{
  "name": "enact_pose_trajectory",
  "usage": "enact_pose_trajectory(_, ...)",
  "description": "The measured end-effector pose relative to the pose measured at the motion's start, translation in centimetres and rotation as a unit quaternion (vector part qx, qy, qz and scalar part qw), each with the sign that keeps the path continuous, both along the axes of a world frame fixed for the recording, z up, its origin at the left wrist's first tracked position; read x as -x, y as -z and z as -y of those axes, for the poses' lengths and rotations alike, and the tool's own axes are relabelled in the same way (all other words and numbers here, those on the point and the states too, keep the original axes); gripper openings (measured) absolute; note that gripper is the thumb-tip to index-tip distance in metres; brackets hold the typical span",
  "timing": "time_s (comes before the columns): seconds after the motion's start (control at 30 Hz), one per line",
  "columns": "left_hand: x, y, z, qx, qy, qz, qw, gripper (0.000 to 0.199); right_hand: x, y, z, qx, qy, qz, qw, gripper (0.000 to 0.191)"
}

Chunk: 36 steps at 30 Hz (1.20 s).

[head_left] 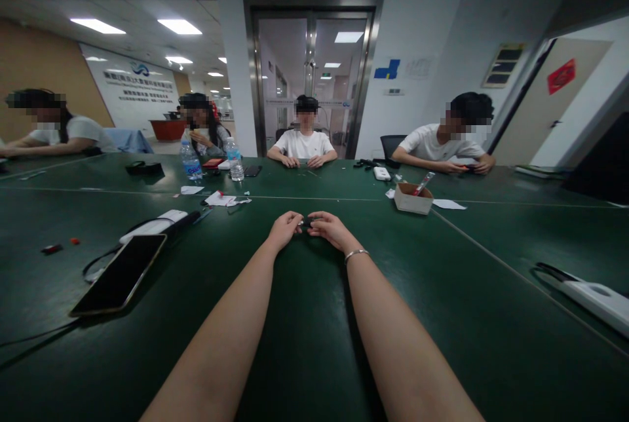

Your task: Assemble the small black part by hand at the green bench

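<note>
Both of my arms reach forward over the dark green table (304, 343). Between my fingertips is a small black object (307, 221) with a pale or shiny bit at its left end; it is too small to name. My left hand (284, 232) pinches that left end with thumb and forefinger. On the other side, my right hand (333, 230) has its fingers closed on the object's dark right part, and a silver bangle (356, 255) circles that wrist. My fingers cover much of the object.
To the left lie a phone (120, 276), a white device (154, 225) with a strap, and small red pieces (52, 249). Bottles (190, 161) and paper scraps (219, 199) stand or lie farther back. A small box (413, 200) is ahead right. Several people sit around the table.
</note>
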State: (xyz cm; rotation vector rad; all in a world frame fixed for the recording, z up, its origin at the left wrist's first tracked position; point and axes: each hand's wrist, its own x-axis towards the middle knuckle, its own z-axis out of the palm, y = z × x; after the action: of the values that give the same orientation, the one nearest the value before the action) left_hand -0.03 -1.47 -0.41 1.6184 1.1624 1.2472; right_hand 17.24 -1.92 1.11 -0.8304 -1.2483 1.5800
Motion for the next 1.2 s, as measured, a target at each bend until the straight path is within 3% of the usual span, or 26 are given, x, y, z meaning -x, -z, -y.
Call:
enact_pose_trajectory(0.2,0.17,0.17,-0.17,-0.035,-0.034,-0.024,0.999,0.023,-0.06,0.11,-0.07,-0.004,0.004,-0.001,1.0,0.026)
enact_pose_trajectory(0.4,0.16,0.06,0.05,-0.005,-0.015,-0.016,1.0,0.025,-0.03,0.04,-0.07,-0.004,0.002,-0.001,1.0,0.027)
enact_pose_trajectory(0.7,0.16,-0.38,0.31,-0.043,-0.044,-0.021,0.998,0.02,0.08,0.19,-0.22,0.004,0.011,-0.011,1.0,0.028)
enact_pose_trajectory(1.2,0.28,-0.41,0.42,-0.01,-0.03,-0.036,0.999,0.021,-0.07,0.15,-0.13,0.008,0.004,-0.017,1.0,0.028)
